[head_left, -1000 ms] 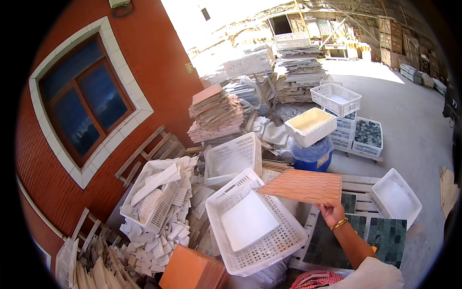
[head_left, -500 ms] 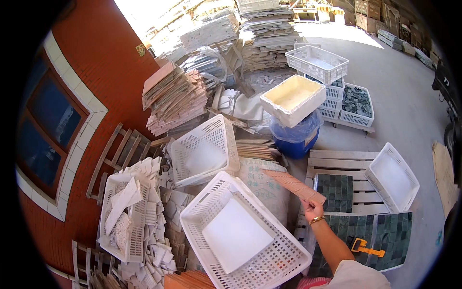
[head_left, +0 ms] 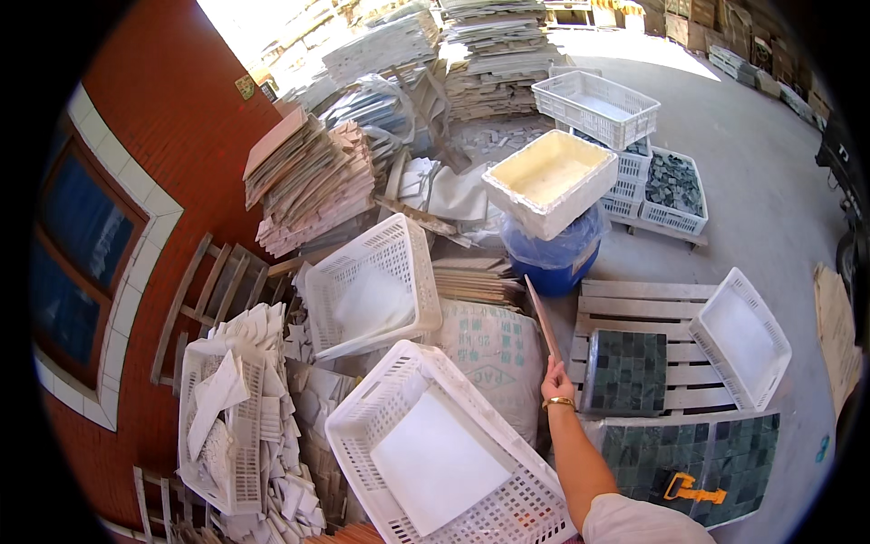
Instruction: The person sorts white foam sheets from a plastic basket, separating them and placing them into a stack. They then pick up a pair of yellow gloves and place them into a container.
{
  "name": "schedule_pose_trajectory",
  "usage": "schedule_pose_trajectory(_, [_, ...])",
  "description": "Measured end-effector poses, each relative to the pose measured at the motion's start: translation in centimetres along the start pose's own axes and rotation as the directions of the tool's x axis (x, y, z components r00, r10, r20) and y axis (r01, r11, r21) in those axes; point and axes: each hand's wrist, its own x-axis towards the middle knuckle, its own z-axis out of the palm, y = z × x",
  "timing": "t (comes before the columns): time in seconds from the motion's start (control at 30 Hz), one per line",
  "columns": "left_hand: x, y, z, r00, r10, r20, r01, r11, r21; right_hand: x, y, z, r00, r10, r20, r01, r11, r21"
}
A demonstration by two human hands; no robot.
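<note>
My right hand (head_left: pixel 556 381) is closed round the lower end of a long, thin reddish slab (head_left: pixel 542 317). The slab is seen nearly edge-on, its far end pointing toward the blue barrel (head_left: pixel 557 263). Left of it lies a full pale sack (head_left: pixel 489 349) with green print. A white perforated crate (head_left: pixel 433 352) with a white sheet (head_left: pixel 439 462) in it stands tilted at the front, left of my forearm. Dark green mosaic tile sheets (head_left: pixel 625 372) are close to the right of my hand. My left hand is out of view.
A cream foam box (head_left: pixel 550 186) tops the barrel. White crates stand behind it, some holding green stone pieces (head_left: pixel 672 186). An orange-yellow tool (head_left: pixel 696 490) rests on tile sheets. Slab stacks (head_left: pixel 313 195) and a crate of broken pieces (head_left: pixel 222 426) are leftward, by a red wall (head_left: pixel 172 91).
My right hand has moved slightly left and turned the slab from showing its broad face to nearly edge-on. The view has shifted a little.
</note>
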Motion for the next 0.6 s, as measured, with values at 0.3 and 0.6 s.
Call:
schedule_pose_trajectory(0.3, [1.2, 0.9, 0.1, 0.999, 0.029, 0.019, -0.03, 0.999, 0.042, 4.1, 3.7, -1.8, 0.935, 0.339, -0.098, -0.338, 0.777, -0.531])
schedule_pose_trajectory(0.6, [-0.8, -4.1, -0.7, 0.999, 0.033, -0.008, -0.033, 0.999, -0.001, -3.4, -6.0, -2.1, 0.972, 0.187, -0.144, -0.204, 0.356, -0.912])
